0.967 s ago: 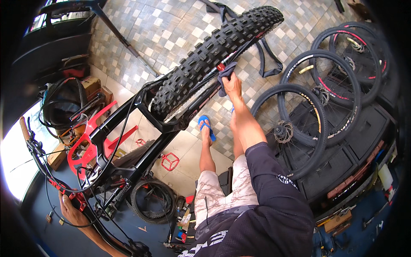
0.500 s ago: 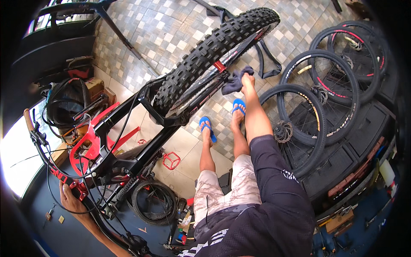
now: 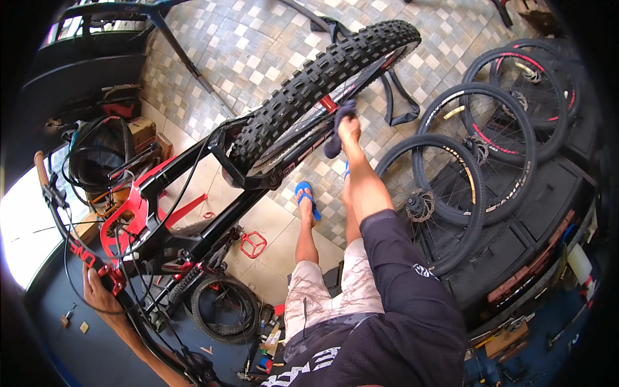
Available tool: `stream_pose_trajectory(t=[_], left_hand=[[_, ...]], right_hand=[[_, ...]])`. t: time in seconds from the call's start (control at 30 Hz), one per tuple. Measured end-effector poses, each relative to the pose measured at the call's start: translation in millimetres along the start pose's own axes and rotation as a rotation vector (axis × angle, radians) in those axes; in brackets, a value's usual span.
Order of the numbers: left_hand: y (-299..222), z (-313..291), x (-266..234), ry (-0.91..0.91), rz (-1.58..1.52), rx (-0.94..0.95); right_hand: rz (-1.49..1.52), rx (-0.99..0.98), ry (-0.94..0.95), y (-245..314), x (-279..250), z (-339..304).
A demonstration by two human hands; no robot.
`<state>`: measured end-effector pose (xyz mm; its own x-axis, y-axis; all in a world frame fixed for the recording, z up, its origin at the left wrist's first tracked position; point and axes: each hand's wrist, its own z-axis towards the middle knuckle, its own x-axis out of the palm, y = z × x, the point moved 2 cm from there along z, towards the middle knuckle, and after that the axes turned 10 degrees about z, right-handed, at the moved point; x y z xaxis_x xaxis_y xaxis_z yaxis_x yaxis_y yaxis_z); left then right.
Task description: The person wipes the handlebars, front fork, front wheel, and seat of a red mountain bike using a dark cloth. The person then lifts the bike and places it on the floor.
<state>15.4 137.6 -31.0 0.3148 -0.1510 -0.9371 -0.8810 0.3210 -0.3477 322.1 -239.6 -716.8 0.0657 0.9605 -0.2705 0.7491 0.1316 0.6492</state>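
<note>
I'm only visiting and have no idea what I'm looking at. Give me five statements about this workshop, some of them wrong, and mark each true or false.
1. The right hand holds a dark cloth. True.
2. The left hand rests on a wheel. False: it holds the handlebar, beside a red clamp.
3. A red pedal is in view. True.
4. The bike's big tire is smooth. False: the tire has chunky knobs.
5. The left flip-flop is blue. True.

L grip [image 3: 100, 293] holds handlebar [image 3: 82, 251], R grip [image 3: 349, 130] has dk cloth [image 3: 333, 146] nr knobby tire [image 3: 325, 73].
</note>
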Motion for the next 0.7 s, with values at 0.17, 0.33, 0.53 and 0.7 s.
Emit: stream_pose_trajectory(t=[0.17, 0.33, 0.53, 0.7], left_hand=[[-13.4, -1.0, 7.2, -0.025, 0.067, 0.104], [-15.8, -51.7, 1.2, -0.013, 0.283, -0.008], [-31.2, -59.6, -6.9, -0.122, 0.399, 0.149], [-26.9, -85.4, -14.0, -0.11, 0.367, 0.138]], right_hand=[[0.636, 0.268, 0.194, 18.7, -50.0, -20.5], [0.68, 0.535, 0.4, 74.8, -196.7, -108.3], [0.652, -0.04, 0.349, 239.9, -337.8, -182.9], [0.616, -0.457, 0.606, 401.6, -304.4, -245.3]])
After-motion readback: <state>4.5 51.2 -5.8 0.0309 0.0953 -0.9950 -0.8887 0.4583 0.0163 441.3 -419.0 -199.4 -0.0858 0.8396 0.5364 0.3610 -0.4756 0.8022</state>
